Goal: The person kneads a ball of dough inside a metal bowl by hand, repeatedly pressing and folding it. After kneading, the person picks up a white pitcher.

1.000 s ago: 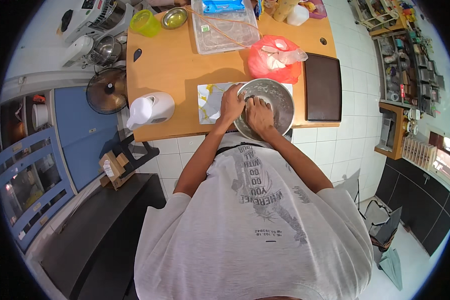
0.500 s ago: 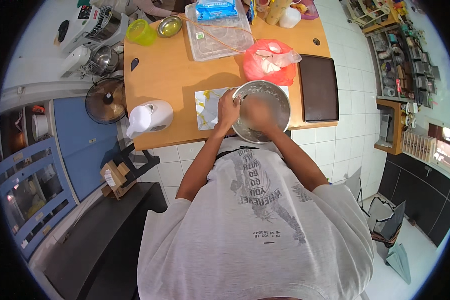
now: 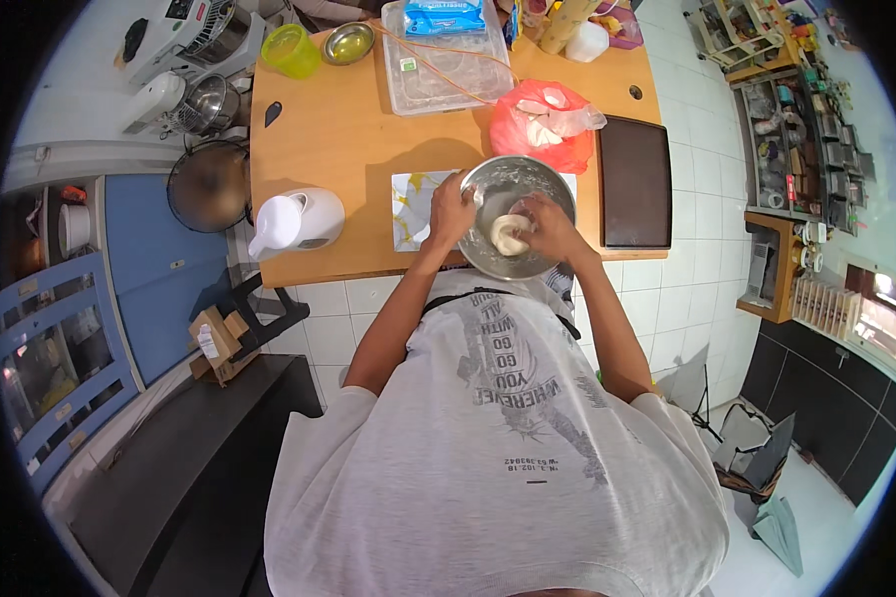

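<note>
A steel mixing bowl (image 3: pixel 491 180) stands tilted toward me at the table's near edge, its inner wall smeared with pale bits. My left hand (image 3: pixel 452 211) grips the bowl's left rim, fingers closed over it. Inside the bowl lies a smooth, pale lump of dough (image 3: pixel 509 237). My right hand (image 3: pixel 548 227) reaches in from the right, its fingers curled round the dough's right side. Under the bowl and to its left shows a white and yellow patterned sheet (image 3: pixel 408 211).
A white electric kettle (image 3: pixel 314 221) stands at the left. Behind the bowl sits a red plastic bag (image 3: pixel 518 124); a dark baking tray (image 3: pixel 634 184) lies to the right. Farther back are a clear lidded box (image 3: pixel 438 80), a small metal bowl (image 3: pixel 349 44) and a green cup (image 3: pixel 291 52).
My right hand, blurred by motion over the dough before, is now at the dough's right side, and the lump shows. My left hand has stayed on the rim.
</note>
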Demonstrator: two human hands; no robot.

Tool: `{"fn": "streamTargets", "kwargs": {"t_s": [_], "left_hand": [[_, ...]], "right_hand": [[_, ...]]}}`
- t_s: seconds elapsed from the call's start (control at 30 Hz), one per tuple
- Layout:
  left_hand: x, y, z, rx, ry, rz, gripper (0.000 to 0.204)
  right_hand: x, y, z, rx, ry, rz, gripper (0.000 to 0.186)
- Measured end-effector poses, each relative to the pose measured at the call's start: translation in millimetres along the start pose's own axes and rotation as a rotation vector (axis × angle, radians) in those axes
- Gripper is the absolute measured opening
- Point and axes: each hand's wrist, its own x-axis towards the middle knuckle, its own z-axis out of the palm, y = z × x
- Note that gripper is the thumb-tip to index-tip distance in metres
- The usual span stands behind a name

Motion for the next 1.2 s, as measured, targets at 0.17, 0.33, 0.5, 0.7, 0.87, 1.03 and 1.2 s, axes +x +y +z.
{"fn": "streamTargets", "kwargs": {"t_s": [0.17,0.33,0.5,0.7,0.87,1.03,1.2], "left_hand": [[2,4,-2,0.041,-0.015,0.000,0.028],[2,2,0,0.030,0.019,0.047,0.027],[-1,0,0,0.042,0.042,0.044,0.029],[0,4,-2,0.059,0.000,-0.004,0.026],[-1,1,0,0.045,0.034,0.060,0.029],[-3,-1,2,0.036,0.067,0.079,0.029],[-3,0,4,0.048,0.072,0.089,0.028]], "right_hand": [[15,21,15,-0.081,0.024,0.058,0.040],[26,20,35,-0.287,0.141,-0.003,0.035],[17,13,40,-0.331,0.224,-0.139,0.035],[19,-6,11,-0.146,-0.012,0.114,0.036],[30,-7,49,-0.370,0.029,0.209,0.042],[19,-8,66,-0.421,0.159,0.052,0.035],[11,4,81,-0.495,0.212,-0.071,0.028]]}}
